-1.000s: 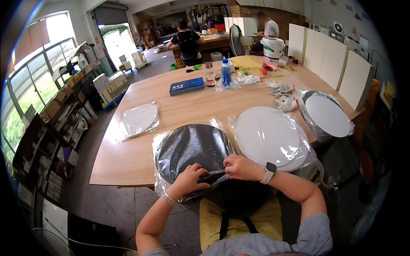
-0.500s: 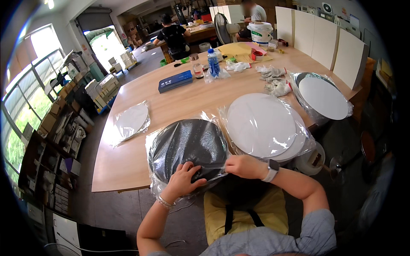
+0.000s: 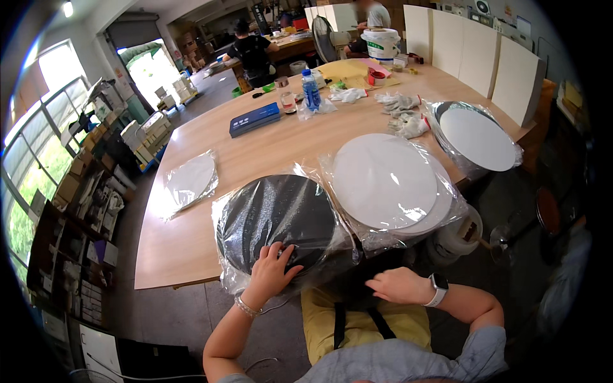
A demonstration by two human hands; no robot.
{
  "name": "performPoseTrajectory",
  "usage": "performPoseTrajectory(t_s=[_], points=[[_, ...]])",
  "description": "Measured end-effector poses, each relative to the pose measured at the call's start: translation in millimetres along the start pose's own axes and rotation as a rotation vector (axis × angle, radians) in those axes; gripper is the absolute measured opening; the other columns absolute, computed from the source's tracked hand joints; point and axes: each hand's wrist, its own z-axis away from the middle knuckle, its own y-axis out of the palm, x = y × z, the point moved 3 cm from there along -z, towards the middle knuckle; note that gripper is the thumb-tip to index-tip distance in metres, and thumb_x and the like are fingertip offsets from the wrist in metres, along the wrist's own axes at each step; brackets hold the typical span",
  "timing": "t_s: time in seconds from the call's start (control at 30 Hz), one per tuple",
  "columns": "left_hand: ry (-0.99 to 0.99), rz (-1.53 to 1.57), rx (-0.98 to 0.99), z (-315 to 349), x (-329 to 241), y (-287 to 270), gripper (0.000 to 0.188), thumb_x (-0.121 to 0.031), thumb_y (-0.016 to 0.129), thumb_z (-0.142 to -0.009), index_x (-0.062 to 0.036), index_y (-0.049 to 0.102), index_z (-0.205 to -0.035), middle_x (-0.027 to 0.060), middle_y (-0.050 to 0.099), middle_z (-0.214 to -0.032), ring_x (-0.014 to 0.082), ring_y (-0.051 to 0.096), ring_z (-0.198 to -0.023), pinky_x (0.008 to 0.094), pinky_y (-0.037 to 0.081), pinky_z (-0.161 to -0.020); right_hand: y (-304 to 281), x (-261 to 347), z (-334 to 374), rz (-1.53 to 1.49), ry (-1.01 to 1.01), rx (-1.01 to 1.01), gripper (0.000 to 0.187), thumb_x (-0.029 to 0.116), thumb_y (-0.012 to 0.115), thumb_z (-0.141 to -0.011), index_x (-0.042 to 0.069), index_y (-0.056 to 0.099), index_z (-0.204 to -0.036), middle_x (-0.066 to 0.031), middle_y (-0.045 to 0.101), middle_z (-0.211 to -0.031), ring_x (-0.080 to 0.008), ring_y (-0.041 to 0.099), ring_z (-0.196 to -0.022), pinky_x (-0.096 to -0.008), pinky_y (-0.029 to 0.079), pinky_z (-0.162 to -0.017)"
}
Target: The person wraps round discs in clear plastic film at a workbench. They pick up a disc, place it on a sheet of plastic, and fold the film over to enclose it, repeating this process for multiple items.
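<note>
A round black disc (image 3: pixel 274 214) lies in a clear plastic bag at the table's front edge. My left hand (image 3: pixel 273 268) rests on the near part of it, fingers spread over the film. Something small and dark shows by my left fingertips, too unclear to name. My right hand (image 3: pixel 402 285), with a watch at its wrist, is off the table above my lap, its fingers curled together; what they hold, if anything, is hidden. Just right of the black disc, bagged white discs (image 3: pixel 383 182) overlap one another and reach over the table's edge.
Another bagged white disc (image 3: pixel 191 179) lies at the left, and more discs (image 3: pixel 479 137) at the right edge. Farther back are a blue box (image 3: pixel 255 119), a bottle (image 3: pixel 311 90), work gloves (image 3: pixel 405 115) and a white bucket (image 3: pixel 382 46). Below the right edge stands a bucket (image 3: pixel 450 242).
My right hand has left the bag's near edge and drawn back toward me and to the right. My left hand stays on the black disc, its fingers slightly shifted.
</note>
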Motion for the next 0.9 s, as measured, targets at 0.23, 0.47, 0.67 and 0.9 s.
performPoseTrajectory(t_s=[0.23,0.47,0.67,0.9], points=[[0.202,-0.068,-0.246,-4,-3,2,0.015,-0.012,0.063,-0.081,-0.0078,0.061,-0.095,0.0052,0.058,-0.096,0.0256,0.058,-0.083,0.0384,0.049,-0.069,2,12,-84,0.067,-0.186,-0.497,0.018,0.010,0.054,-0.078,0.000,0.061,-0.092,-0.0103,0.059,-0.092,-0.0234,0.055,-0.088,-0.0284,0.045,-0.078],[0.356,0.117,-0.179,15,-36,18,0.035,-0.005,0.067,-0.074,-0.0032,0.060,-0.108,0.0111,0.057,-0.101,0.0294,0.058,-0.091,0.0393,0.050,-0.078,5,12,-94,0.034,0.131,-0.579,0.040,0.008,0.052,-0.080,-0.006,0.053,-0.117,-0.0150,0.056,-0.102,-0.0244,0.057,-0.090,-0.0273,0.049,-0.078],[0.144,0.015,-0.092,-21,-45,23,0.043,-0.014,0.067,-0.081,0.0009,0.053,-0.119,0.0201,0.049,-0.128,0.0386,0.050,-0.112,0.0432,0.045,-0.092,-10,3,-92,-0.131,0.145,-0.581,0.053,0.004,0.052,-0.081,-0.004,0.043,-0.132,-0.0181,0.047,-0.132,-0.0204,0.066,-0.074,-0.0295,0.054,-0.062],[0.054,-0.047,-0.071,-24,-40,26,0.046,-0.016,0.069,-0.081,-0.0044,0.053,-0.122,0.0220,0.042,-0.135,0.0397,0.046,-0.117,0.0464,0.041,-0.095,-20,-7,-94,-0.366,0.006,-0.592,0.064,-0.003,0.049,-0.079,0.002,0.033,-0.141,-0.0143,0.038,-0.144,-0.0226,0.066,-0.077,-0.0296,0.053,-0.061]])
